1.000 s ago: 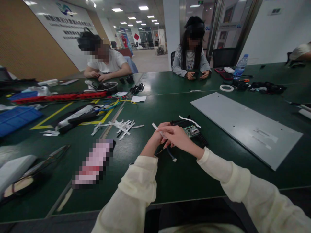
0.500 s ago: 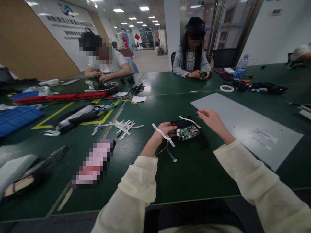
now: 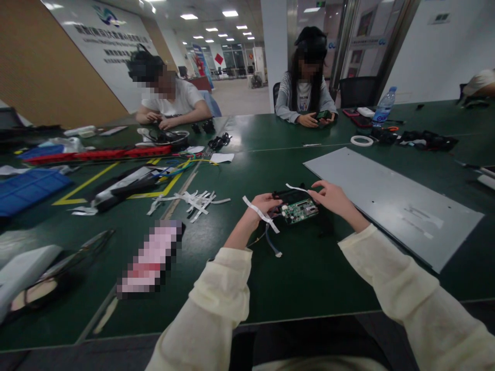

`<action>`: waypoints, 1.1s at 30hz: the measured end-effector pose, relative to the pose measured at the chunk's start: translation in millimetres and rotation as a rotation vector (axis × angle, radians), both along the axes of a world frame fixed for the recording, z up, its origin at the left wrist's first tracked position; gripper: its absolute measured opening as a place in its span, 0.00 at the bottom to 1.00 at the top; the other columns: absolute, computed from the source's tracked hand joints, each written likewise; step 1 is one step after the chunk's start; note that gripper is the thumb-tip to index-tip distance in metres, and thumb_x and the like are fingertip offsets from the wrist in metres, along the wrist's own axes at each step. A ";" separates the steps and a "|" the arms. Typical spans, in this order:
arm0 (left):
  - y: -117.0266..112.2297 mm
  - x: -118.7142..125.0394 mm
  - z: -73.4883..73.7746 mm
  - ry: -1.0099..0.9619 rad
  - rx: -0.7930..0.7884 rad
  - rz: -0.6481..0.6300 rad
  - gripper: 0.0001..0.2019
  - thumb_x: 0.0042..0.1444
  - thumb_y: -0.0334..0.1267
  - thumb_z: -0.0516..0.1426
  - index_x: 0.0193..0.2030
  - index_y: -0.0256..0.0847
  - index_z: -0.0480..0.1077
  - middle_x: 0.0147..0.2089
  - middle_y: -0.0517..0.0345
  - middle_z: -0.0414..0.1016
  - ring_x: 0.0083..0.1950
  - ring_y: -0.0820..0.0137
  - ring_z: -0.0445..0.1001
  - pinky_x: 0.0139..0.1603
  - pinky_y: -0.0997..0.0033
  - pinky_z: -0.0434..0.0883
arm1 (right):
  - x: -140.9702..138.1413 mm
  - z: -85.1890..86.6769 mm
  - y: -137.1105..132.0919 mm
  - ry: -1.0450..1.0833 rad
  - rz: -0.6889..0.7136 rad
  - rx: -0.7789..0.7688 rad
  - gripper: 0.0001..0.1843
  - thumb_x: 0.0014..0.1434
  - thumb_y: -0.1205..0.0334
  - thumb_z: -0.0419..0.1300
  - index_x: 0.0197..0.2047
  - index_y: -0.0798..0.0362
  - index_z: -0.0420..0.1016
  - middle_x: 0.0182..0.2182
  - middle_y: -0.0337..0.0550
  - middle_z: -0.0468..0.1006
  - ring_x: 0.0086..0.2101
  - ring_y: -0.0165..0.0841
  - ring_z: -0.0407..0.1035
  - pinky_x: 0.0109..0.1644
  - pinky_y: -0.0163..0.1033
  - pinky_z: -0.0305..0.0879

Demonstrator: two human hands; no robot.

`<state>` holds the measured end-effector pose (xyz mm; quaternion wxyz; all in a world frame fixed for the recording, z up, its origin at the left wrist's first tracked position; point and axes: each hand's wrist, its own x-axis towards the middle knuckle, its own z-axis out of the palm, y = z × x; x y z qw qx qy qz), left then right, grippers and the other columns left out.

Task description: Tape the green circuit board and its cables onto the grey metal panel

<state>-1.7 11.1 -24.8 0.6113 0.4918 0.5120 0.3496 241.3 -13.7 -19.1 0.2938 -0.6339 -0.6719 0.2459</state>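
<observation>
reader: what does your left hand hold?

demonstrator: with curled fingers i grasp the left end of the green rectangular circuit board and the slim black part along its far edge; the exact contact is hidden. a narrow white strip lies across the back of this hand.

reader: and your right hand?

demonstrator: its thumb and forefinger meet the right end of a second, thin white strip, just above the black part; i cannot tell whether they grip it.

reader: where is the board?

demonstrator: between my hands, over the dark green tabletop, its components showing. a dark grey-blue cable with a pale connector lies nearer me. to the left is a loose heap of crossed white strips; to the right, a flat grey rectangular panel.
</observation>
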 end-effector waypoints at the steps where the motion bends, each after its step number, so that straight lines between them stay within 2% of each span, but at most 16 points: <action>1: 0.2 -0.2 -0.4 0.003 0.000 0.000 0.11 0.46 0.32 0.65 0.37 0.33 0.72 0.29 0.55 0.75 0.24 0.76 0.71 0.23 0.76 0.69 | 0.1 -0.7 0.0 0.009 0.000 -0.016 0.25 0.59 0.46 0.57 0.53 0.55 0.70 0.30 0.43 0.79 0.31 0.33 0.73 0.36 0.38 0.64; 7: 0.3 -0.3 -0.6 0.016 0.007 -0.015 0.09 0.48 0.31 0.63 0.37 0.33 0.72 0.29 0.56 0.75 0.24 0.76 0.71 0.22 0.77 0.68 | -0.5 -3.6 4.0 0.211 -0.054 -0.010 0.21 0.55 0.52 0.62 0.49 0.55 0.72 0.25 0.40 0.77 0.28 0.32 0.72 0.37 0.38 0.63; 12: 0.8 0.4 -1.6 0.017 0.013 -0.017 0.07 0.49 0.30 0.63 0.36 0.34 0.72 0.28 0.59 0.74 0.22 0.78 0.69 0.24 0.77 0.69 | -3.5 0.6 4.4 0.371 -0.011 -0.035 0.19 0.54 0.54 0.62 0.48 0.53 0.72 0.26 0.37 0.74 0.28 0.29 0.70 0.32 0.34 0.65; 14: 0.5 0.6 -1.2 0.031 0.011 -0.013 0.07 0.49 0.31 0.63 0.36 0.35 0.72 0.26 0.60 0.73 0.21 0.78 0.68 0.24 0.76 0.70 | -8.0 6.1 2.5 0.537 0.010 -0.047 0.18 0.55 0.53 0.61 0.47 0.52 0.73 0.27 0.35 0.73 0.28 0.26 0.69 0.31 0.32 0.65; 18: -0.4 0.3 0.1 0.050 0.005 -0.006 0.08 0.48 0.31 0.63 0.35 0.34 0.72 0.23 0.62 0.71 0.20 0.78 0.67 0.22 0.77 0.68 | -28.9 24.1 -4.4 1.040 0.051 -0.017 0.14 0.51 0.55 0.65 0.41 0.50 0.76 0.25 0.32 0.71 0.27 0.21 0.66 0.32 0.27 0.66; 22: -0.6 0.0 -1.0 0.013 0.019 -0.017 0.09 0.47 0.32 0.64 0.36 0.34 0.72 0.24 0.60 0.72 0.21 0.78 0.68 0.22 0.77 0.67 | -66.2 39.4 -13.1 1.214 0.130 0.064 0.12 0.52 0.54 0.65 0.39 0.49 0.76 0.30 0.34 0.74 0.31 0.23 0.71 0.36 0.28 0.69; 24: -0.5 0.1 -2.6 -0.011 0.027 -0.019 0.10 0.46 0.32 0.64 0.36 0.34 0.71 0.25 0.60 0.72 0.21 0.77 0.69 0.23 0.77 0.67 | -86.1 39.9 -17.1 1.223 0.165 0.106 0.12 0.53 0.54 0.64 0.39 0.50 0.76 0.33 0.35 0.76 0.35 0.25 0.73 0.39 0.30 0.70; 26: -0.4 -0.2 -4.8 -0.071 0.050 -0.023 0.09 0.45 0.31 0.64 0.34 0.34 0.71 0.24 0.61 0.72 0.21 0.77 0.69 0.23 0.78 0.66 | -102.6 34.6 -21.0 1.146 0.185 0.128 0.12 0.55 0.53 0.63 0.40 0.50 0.76 0.35 0.37 0.76 0.36 0.28 0.74 0.38 0.31 0.71; 30: -1.4 -3.7 -8.5 -0.162 0.065 -0.033 0.03 0.47 0.31 0.61 0.28 0.34 0.70 0.17 0.64 0.66 0.15 0.79 0.63 0.18 0.78 0.60 | -118.4 17.8 -29.4 0.822 0.288 0.036 0.13 0.58 0.55 0.59 0.43 0.52 0.77 0.35 0.41 0.78 0.29 0.29 0.73 0.26 0.31 0.67; 33: -1.7 -7.3 -9.8 -0.175 0.048 -0.047 0.03 0.47 0.32 0.59 0.28 0.35 0.70 0.18 0.62 0.68 0.16 0.75 0.65 0.18 0.77 0.60 | -118.4 14.4 -35.6 0.540 0.384 0.076 0.14 0.60 0.61 0.56 0.47 0.52 0.77 0.38 0.42 0.79 0.26 0.27 0.71 0.28 0.33 0.67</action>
